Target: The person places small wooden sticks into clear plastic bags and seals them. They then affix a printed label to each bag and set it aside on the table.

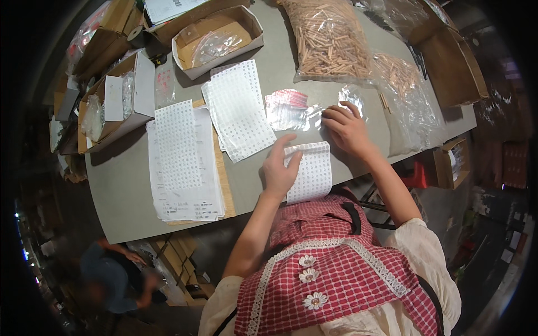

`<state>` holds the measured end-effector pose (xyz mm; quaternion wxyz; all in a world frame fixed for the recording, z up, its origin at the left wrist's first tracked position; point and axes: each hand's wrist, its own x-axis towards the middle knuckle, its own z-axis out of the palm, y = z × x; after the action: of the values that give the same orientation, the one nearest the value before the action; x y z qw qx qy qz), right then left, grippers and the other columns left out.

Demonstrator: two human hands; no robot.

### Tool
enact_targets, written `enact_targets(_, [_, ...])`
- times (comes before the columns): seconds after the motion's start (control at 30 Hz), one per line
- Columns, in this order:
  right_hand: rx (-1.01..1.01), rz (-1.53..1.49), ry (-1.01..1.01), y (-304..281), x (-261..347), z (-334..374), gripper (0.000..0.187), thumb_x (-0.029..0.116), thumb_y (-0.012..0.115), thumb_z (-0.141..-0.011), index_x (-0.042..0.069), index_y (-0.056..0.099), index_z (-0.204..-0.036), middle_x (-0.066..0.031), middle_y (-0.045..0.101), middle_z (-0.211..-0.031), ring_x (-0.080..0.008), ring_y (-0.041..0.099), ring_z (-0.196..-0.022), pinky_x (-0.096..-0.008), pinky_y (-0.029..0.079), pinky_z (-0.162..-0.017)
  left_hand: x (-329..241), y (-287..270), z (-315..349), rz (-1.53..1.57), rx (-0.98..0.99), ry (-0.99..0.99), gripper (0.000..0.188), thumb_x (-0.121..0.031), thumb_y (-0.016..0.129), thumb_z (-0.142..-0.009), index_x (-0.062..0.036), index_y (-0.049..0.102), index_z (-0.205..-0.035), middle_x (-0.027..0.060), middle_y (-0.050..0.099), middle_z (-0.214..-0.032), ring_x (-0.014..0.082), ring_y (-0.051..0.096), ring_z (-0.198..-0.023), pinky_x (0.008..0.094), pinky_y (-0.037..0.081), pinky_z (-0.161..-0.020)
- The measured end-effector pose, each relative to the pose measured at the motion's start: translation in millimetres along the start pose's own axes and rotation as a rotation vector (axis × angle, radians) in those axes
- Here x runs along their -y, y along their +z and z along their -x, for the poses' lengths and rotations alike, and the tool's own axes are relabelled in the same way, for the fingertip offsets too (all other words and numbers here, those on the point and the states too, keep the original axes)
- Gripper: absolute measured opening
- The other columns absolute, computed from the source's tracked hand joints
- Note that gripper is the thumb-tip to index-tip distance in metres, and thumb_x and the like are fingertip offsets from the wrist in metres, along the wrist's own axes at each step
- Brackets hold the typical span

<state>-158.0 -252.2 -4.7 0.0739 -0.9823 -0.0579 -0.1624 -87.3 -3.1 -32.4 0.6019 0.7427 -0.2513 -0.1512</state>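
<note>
A white sheet of small printed labels (310,173) lies at the table's front edge, its near end hanging over and curving toward my apron. My left hand (280,171) is at that sheet's left edge, thumb over it and index finger stretched apart. Beyond it, my right hand (347,130) reaches onto the table with its fingers spread, touching or just over shiny clear plastic bags (350,98); what lies under the fingertips is hidden. Left of it is a fanned stack of clear packets with pink-red print (287,106).
More label sheets (238,106) and a paper stack (182,168) lie to the left. An open carton (218,42) and divided boxes (115,106) stand behind. Large bags of small wooden sticks (330,42) sit at the back. A person (115,274) is at lower left.
</note>
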Motion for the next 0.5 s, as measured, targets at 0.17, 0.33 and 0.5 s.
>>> enact_targets(0.17, [0.091, -0.518, 0.193, -36, 27, 0, 0.023, 0.011, 0.067, -0.085, 0.007, 0.070, -0.108, -0.0097, 0.068, -0.125, -0.0294, 0.061, -0.120, -0.0477, 0.037, -0.116, -3, 0, 0, 0.006, 0.011, -0.017, 0.042, -0.002, 0.071, -0.094, -0.0026, 0.061, -0.135, 0.0067, 0.072, -0.098, 0.0091, 0.067, -0.092, 0.0238, 0.051, -0.079])
enact_targets(0.33, [0.181, -0.571, 0.121, -19, 43, 3, 0.022, 0.015, 0.069, -0.090, 0.005, 0.066, -0.109, -0.0145, 0.069, -0.102, -0.0366, 0.064, -0.106, -0.0479, 0.046, -0.106, 0, -1, 0, 0.053, 0.048, -0.039, 0.041, -0.001, 0.071, -0.095, -0.0025, 0.061, -0.135, 0.0060, 0.072, -0.098, 0.0070, 0.064, -0.090, 0.0219, 0.049, -0.077])
enact_targets(0.5, [0.194, -0.558, 0.145, -14, 44, 7, 0.023, 0.016, 0.072, -0.090, 0.005, 0.068, -0.110, -0.0151, 0.069, -0.108, -0.0391, 0.062, -0.112, -0.0468, 0.050, -0.102, -1, 0, 0, 0.053, 0.043, -0.022, 0.041, 0.000, 0.071, -0.095, -0.0022, 0.061, -0.134, 0.0063, 0.072, -0.100, 0.0063, 0.064, -0.091, 0.0215, 0.049, -0.077])
